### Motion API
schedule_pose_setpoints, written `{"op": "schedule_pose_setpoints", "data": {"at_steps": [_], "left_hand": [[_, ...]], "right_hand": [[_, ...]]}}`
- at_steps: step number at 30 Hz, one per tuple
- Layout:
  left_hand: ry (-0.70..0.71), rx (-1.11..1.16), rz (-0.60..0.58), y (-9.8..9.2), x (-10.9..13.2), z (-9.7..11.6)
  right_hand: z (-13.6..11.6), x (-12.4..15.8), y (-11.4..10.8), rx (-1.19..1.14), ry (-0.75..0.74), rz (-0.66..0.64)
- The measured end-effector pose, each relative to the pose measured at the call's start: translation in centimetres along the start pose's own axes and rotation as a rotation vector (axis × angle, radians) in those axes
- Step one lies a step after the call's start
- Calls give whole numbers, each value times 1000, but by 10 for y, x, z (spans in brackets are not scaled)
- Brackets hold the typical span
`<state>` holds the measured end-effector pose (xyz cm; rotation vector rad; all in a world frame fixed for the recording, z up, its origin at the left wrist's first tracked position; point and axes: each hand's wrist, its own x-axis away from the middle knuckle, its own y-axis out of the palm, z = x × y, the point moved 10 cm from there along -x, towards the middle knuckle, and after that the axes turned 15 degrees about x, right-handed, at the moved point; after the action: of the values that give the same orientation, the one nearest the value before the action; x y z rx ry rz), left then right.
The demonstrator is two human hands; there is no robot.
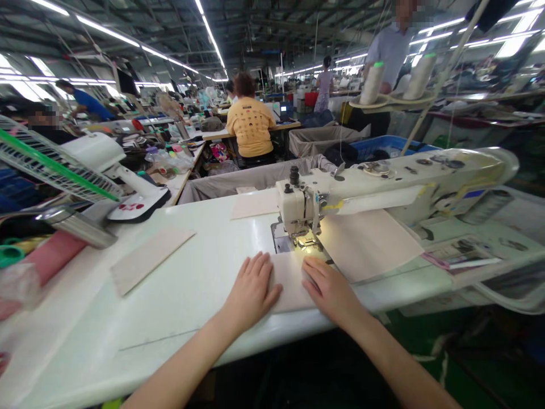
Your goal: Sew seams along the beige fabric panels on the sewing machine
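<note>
My left hand (pixel 251 292) and my right hand (pixel 330 292) lie flat, side by side, on a pale pink fabric panel (pixel 289 284) in front of the sewing machine (pixel 378 190). The panel's far end reaches the presser foot (pixel 307 241), which is lit by a small lamp. To the right of the foot is a larger pale panel (pixel 366 244). Whether the two panels are joined is hidden. Two more pale panels lie on the white table (pixel 179 318), at left (pixel 149 261) and behind the machine head (pixel 255 203).
Two white thread cones (pixel 372 83) (pixel 419 76) stand on a stand behind the machine. At the table's left end are a metal cylinder (pixel 76 227) and a pink roll (pixel 51 255). A co-worker in yellow (pixel 251 122) sits beyond a grey fabric bin (pixel 255 182); another person (pixel 392 51) stands behind.
</note>
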<state>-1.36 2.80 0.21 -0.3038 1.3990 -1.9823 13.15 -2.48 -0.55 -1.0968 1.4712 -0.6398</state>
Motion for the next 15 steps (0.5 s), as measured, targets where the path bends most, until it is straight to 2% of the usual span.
{"op": "schedule_pose_setpoints", "data": {"at_steps": [4,9,15], "left_hand": [[120,117,-98,17,-28,20],[162,136,-189,19,-45,10],[165,125,-215,16,-49,4]], "right_hand": [[-3,-11,-2,-22,-62,12],[-3,-25,8,-19,-43,18],[0,-26,13,-7,-30,15]]}}
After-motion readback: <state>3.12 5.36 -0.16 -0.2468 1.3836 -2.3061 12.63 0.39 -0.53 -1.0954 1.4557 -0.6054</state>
